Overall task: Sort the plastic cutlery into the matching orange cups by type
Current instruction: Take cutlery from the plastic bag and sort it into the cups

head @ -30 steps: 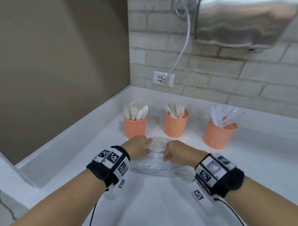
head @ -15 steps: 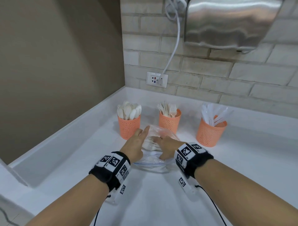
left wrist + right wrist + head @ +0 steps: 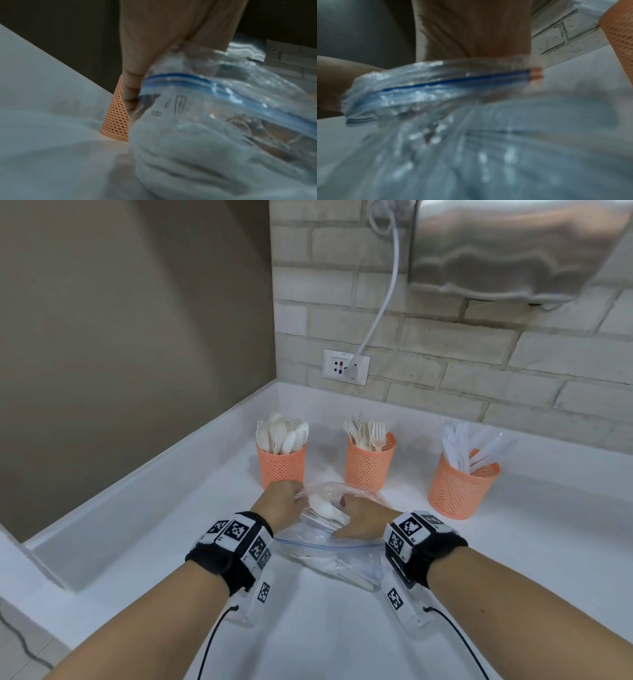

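The left hand (image 3: 279, 501) gripped the clear bag's (image 3: 329, 546) left rim. The right hand (image 3: 363, 522) reached inside; its grip could not be told.

Three orange mesh cups stand upright in a row on the desk (image 3: 342, 628): spoon cup (image 3: 281, 469) left, fork cup (image 3: 369, 465) centre, knife cup (image 3: 457, 491) right. Each holds white cutlery, handles down. Just in front lies a clear zip bag (image 3: 329, 546), blue-sealed, containing white cutlery (image 3: 325, 510).
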The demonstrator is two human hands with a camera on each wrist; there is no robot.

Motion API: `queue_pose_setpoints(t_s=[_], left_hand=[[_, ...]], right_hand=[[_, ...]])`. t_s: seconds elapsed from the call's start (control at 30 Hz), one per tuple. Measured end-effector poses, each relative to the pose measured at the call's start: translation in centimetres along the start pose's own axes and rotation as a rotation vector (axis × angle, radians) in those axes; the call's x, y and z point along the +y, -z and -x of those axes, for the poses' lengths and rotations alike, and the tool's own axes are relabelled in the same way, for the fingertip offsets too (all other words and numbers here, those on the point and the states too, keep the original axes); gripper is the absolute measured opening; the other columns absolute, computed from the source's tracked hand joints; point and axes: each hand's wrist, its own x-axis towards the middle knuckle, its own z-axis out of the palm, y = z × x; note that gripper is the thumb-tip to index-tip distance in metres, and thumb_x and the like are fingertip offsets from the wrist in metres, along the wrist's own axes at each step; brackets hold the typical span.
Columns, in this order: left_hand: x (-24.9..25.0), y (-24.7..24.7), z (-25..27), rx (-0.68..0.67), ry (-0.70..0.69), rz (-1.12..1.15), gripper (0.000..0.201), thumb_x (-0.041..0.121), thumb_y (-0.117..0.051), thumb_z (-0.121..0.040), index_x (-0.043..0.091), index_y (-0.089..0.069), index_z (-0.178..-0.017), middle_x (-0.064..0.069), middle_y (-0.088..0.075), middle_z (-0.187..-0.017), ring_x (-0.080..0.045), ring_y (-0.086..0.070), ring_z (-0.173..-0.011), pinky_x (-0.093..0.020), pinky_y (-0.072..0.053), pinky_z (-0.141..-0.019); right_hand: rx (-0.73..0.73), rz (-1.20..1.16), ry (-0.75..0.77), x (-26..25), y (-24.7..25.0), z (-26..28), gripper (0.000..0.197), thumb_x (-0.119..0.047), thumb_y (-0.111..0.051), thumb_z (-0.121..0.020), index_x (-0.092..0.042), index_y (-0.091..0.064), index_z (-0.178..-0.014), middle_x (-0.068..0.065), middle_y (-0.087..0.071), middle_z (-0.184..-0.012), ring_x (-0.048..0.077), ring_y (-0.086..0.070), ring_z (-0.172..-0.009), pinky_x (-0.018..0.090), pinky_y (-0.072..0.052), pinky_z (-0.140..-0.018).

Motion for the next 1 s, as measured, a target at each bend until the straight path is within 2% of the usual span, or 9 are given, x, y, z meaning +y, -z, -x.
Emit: queue_pose_setpoints(t_s=[0.1, 0.2, 0.3, 0.4, 0.53, 0.63, 0.8, 0.93, 1.0], left_hand=[[0.2, 0.2, -0.1, 0.083, 0.037, 0.019, 0.025, 0.009, -0.044, -0.093, 0.009, -0.041, -0.068, -0.002, -0.044, -0.069, -0.021, -0.042, -0.071, -0.022, -0.028, -0.050], [-0.6, 0.7, -0.3, 0.169, 0.079, 0.023, 0.018, 0.008, -0.040, -0.094, 0.004, -0.038, -0.076, -0.011, -0.047, -0.079, -0.023, -0.042, -0.077, -0.029, -0.030, -0.063], [-1.0, 0.6, -0.1, 0.065, 0.106, 0.164, 0.025, 0.021, -0.051, -0.092, 0.013, -0.041, -0.072, -0.004, -0.049, -0.074, -0.024, -0.049, -0.072, -0.029, -0.037, -0.065], [-0.6, 0.7, 0.2, -0.055, 0.089, 0.427, 0.024, 0.018, -0.070, -0.080, 0.011, -0.051, -0.068, -0.001, -0.053, -0.064, -0.018, -0.051, -0.060, -0.030, -0.043, -0.062], [-1.2, 1.7, 0.1, -0.075, 0.075, 0.470, 0.010, 0.001, -0.071, -0.074, 0.005, -0.062, -0.073, -0.008, -0.059, -0.065, -0.023, -0.056, -0.062, -0.036, -0.048, -0.070], [-2.2, 2.3, 0.1, -0.033, 0.078, 0.415, 0.014, 0.009, -0.072, -0.077, -0.002, -0.063, -0.078, -0.009, -0.054, -0.065, -0.022, -0.051, -0.061, -0.036, -0.044, -0.068], [-2.5, 2.0, 1.0, -0.227, 0.110, 0.375, 0.023, 0.025, -0.079, -0.071, 0.007, -0.063, -0.071, -0.007, -0.056, -0.064, -0.019, -0.053, -0.057, -0.030, -0.044, -0.064], [-2.4, 2.3, 0.7, -0.039, 0.088, 0.115, 0.031, 0.012, -0.067, -0.079, 0.012, -0.048, -0.054, -0.001, -0.045, -0.057, -0.016, -0.045, -0.056, -0.022, -0.034, -0.053], [-2.4, 2.3, 0.6, 0.078, 0.072, 0.034, 0.032, 0.011, -0.062, -0.080, 0.011, -0.042, -0.055, 0.000, -0.039, -0.058, -0.016, -0.039, -0.057, -0.022, -0.027, -0.050]], right_hand=[[-0.030, -0.056, 0.018, 0.1, -0.5, 0.1, 0.059, -0.030, -0.061, -0.085, -0.005, -0.040, -0.135, 0.011, -0.052, -0.134, 0.028, -0.050, -0.121, 0.031, -0.041, -0.100], [-0.017, -0.017, 0.074, 0.0, -0.7, 0.2, 0.059, -0.024, -0.061, -0.084, -0.010, -0.036, -0.135, 0.012, -0.057, -0.125, 0.024, -0.054, -0.106, 0.030, -0.043, -0.086], [0.012, 0.013, 0.120, -0.4, -0.8, 0.7, 0.067, -0.024, -0.066, -0.079, -0.010, -0.031, -0.134, 0.012, -0.057, -0.118, 0.023, -0.051, -0.095, 0.029, -0.039, -0.077], [0.121, 0.047, 0.162, -1.0, -1.8, 0.8, 0.070, -0.030, -0.070, -0.076, -0.011, -0.032, -0.132, 0.011, -0.052, -0.123, 0.027, -0.054, -0.106, 0.030, -0.043, -0.081], [0.193, 0.116, 0.175, -1.6, -2.1, 1.2, 0.047, -0.023, -0.053, -0.090, -0.009, -0.033, -0.131, 0.014, -0.055, -0.120, 0.032, -0.057, -0.104, 0.035, -0.046, -0.082], [0.134, 0.164, 0.110, -1.0, -1.8, 1.5, 0.049, -0.032, -0.046, -0.094, -0.010, -0.029, -0.134, 0.016, -0.059, -0.120, 0.032, -0.058, -0.104, 0.035, -0.044, -0.079], [0.012, 0.088, 0.125, -0.7, -1.8, 1.7, 0.074, -0.039, -0.063, -0.082, -0.011, -0.029, -0.142, 0.009, -0.042, -0.144, 0.028, -0.044, -0.128, 0.035, -0.039, -0.103], [0.104, 0.076, 0.169, -1.2, -1.8, 1.9, 0.046, -0.034, -0.065, -0.080, -0.010, -0.047, -0.116, 0.010, -0.060, -0.116, 0.022, -0.053, -0.092, 0.027, -0.039, -0.075], [0.103, 0.065, 0.190, -1.3, -1.8, 2.2, 0.041, -0.027, -0.061, -0.085, -0.009, -0.043, -0.117, 0.013, -0.059, -0.114, 0.024, -0.053, -0.092, 0.028, -0.038, -0.074]])
